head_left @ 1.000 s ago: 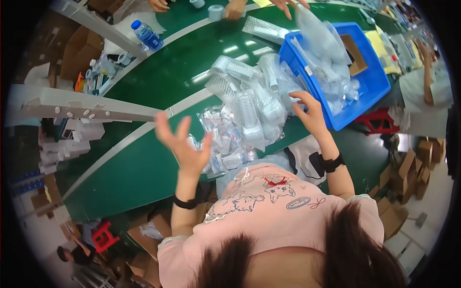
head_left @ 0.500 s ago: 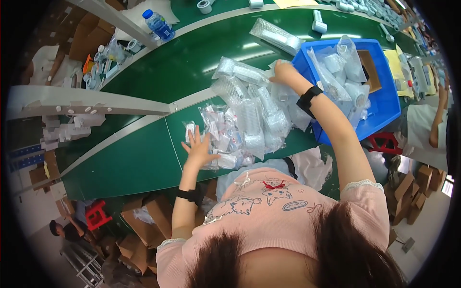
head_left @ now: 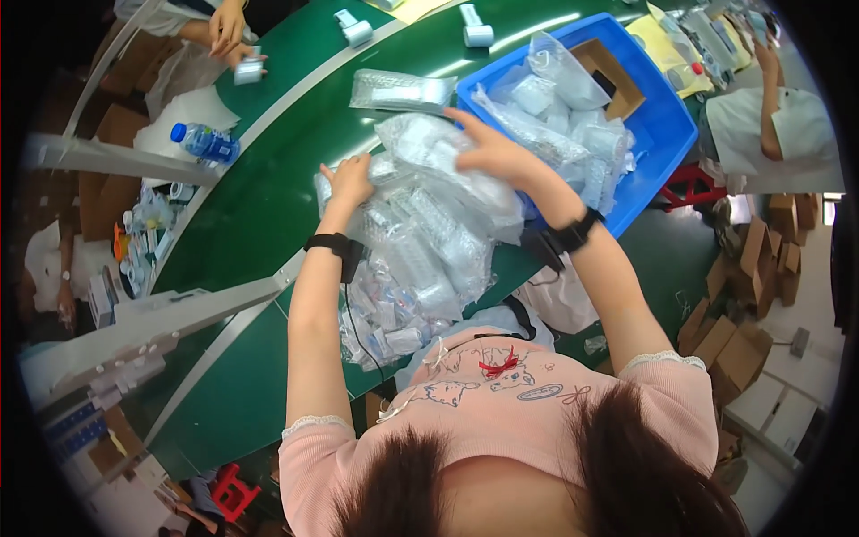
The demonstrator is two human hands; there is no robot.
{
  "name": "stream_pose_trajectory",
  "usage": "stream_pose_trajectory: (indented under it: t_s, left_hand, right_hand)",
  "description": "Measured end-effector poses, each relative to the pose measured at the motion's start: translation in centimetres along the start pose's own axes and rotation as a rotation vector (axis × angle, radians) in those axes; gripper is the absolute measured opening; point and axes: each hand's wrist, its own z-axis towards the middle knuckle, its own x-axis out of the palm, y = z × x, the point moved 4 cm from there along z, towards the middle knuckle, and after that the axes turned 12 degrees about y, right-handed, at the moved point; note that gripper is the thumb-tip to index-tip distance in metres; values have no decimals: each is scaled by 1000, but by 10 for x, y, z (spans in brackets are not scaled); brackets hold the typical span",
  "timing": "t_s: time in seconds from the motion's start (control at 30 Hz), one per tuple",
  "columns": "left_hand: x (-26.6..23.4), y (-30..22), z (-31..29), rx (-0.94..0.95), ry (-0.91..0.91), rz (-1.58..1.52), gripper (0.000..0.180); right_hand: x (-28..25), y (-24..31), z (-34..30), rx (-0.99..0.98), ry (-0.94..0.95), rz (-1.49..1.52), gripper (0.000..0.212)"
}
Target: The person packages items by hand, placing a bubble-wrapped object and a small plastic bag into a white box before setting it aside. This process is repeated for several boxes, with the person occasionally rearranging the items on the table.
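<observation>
My left hand is at the far left edge of the pile, its fingers curled over a bubble-wrapped package that shows on both sides of it. My right hand, somewhat blurred, has its fingers spread at the right side of a clear plastic bag with pale parts inside. Below both hands lies a heap of bubble-wrapped packages. Nearer my body are several small clear bags with white pieces in them. Both wrists wear black bands.
A blue bin with bagged parts and a cardboard piece stands at the right. One bubble-wrapped package lies beyond the pile. Grey-white fittings sit farther back. A metal post and a water bottle are at the left. Other people work nearby.
My left hand has moved from beside the small bags to the pile's far edge. My right hand now has its fingers spread by a plastic bag. The view has shifted.
</observation>
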Motion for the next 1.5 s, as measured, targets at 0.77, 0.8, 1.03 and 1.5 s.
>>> stream_pose_trajectory:
  t_s: [0.77, 0.8, 1.03, 1.5]
  left_hand:
    - [-82, -315, -68, 1324, -487, 284, 28]
    - [-81, -314, -66, 1314, -490, 281, 28]
    - [-111, -243, -85, 1149, -517, -92, 49]
    - [-44, 23, 93, 295, -399, 228, 67]
  right_hand:
    - [-68, -98, -185, 339, -492, -864, 61]
    - [-69, -92, -191, 295, -459, -803, 57]
    - [-81, 5, -203, 80, -484, -720, 42]
    - [-3, 65, -59, -267, 110, -859, 39]
